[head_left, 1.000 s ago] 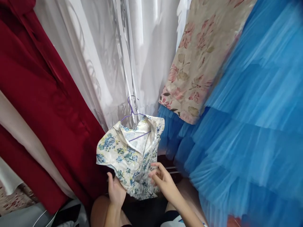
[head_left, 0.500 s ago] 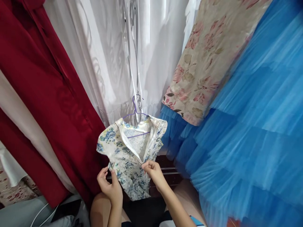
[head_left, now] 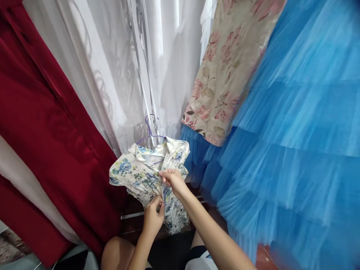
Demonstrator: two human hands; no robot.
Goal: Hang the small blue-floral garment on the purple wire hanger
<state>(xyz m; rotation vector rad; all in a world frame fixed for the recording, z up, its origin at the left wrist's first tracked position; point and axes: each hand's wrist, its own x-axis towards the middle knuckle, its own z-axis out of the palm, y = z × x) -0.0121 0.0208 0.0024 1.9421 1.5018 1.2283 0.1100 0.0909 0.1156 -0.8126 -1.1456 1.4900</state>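
Note:
A white sleeveless-looking top with blue and yellow flowers (head_left: 123,167) hangs on a purple wire hanger (head_left: 149,131). My right hand (head_left: 173,182) is closed in a pinch at the zip line, high on the opening, where the two edges meet; the zip pull itself is hidden by the fingers. Lower down, my left hand (head_left: 154,217) pinches the fabric along the same line. Above the right fingers the neck opening is narrow, with part of the hanger's purple bar showing inside.
Pale ribbons (head_left: 143,67) run down to the hanger hook. Dark red cloth (head_left: 64,123) hangs at left, white fabric (head_left: 171,63) behind. A beige floral garment (head_left: 216,82) and a tiered blue tulle skirt (head_left: 281,161) hang at right. My knee (head_left: 116,253) is below.
My right hand has moved up along the opening, which has narrowed. My left hand has come from the top's left side to its middle and now pinches there.

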